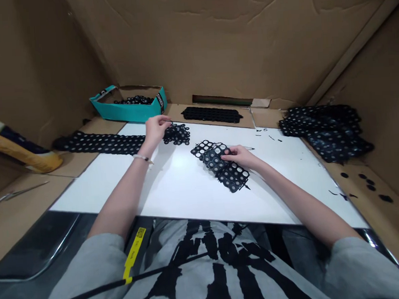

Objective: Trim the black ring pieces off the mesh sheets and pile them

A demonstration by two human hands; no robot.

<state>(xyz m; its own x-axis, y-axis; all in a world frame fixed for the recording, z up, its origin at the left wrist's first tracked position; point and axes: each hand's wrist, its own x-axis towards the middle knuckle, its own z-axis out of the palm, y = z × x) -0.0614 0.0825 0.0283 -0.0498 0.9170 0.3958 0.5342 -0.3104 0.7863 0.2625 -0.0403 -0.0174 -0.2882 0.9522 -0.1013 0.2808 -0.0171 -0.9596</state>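
Note:
My right hand (238, 157) grips a piece of black perforated sheet (233, 178) between thumb and fingers. The piece lies slanted on the white board; some of its round holes are open, others still have discs in them. Above the left middle of the board, my left hand (156, 130) is closed in a pinch over a small pile of black rings (178, 134). What sits between those fingertips is too small to make out. A long strip of black perforated sheet (107, 142) stretches out to the left, partly behind my left forearm.
A teal box (126, 112) at the back left contains black rings. Stacked black strips (212, 115) lie at the back, and a heap of perforated sheets (333, 132) at the right. Scissors or tweezers (16, 193) and a yellow bottle (20, 147) are at left. Cardboard walls (213, 45) surround everything.

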